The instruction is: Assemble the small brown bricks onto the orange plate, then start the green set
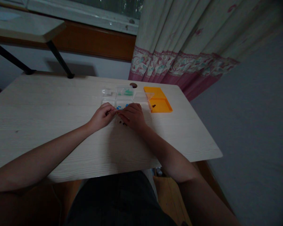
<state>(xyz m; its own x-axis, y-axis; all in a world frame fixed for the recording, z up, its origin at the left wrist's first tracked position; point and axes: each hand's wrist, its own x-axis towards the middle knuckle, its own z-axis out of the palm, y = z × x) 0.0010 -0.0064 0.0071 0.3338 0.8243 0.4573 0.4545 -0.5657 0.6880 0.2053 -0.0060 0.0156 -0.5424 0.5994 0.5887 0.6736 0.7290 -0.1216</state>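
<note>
Head view, the only one on my feed. The landmark is the clear box (109, 99), a divided plastic case on the table (73, 110). The left hand (105, 113) and the right hand (133, 115) meet at its near edge, fingertips almost touching. On each, thumb and forefinger are drawn close; whether they are clamped on a small piece I cannot tell (the light is dim and the meeting point tiny).

Blue pieces (119, 107) lie in the near part of the clear box, just beyond the fingertips, partly hidden by the right hand; green pieces (128, 92) lie in its far part. Dark pieces (124, 123) are scattered on its near side, below the right hand. The orange tray (163, 105) stands just to its right, with a dark scrap (154, 106) in the nearer half.

I judge the step in hand to be fine two-handed fingertip work; the next move calls for a light, steady pinch that spares the box wall.

Orientation: the clear box's long axis runs left to right, its right end pointing to the orange tray. The small pieces' own axes I cannot resolve.
</note>
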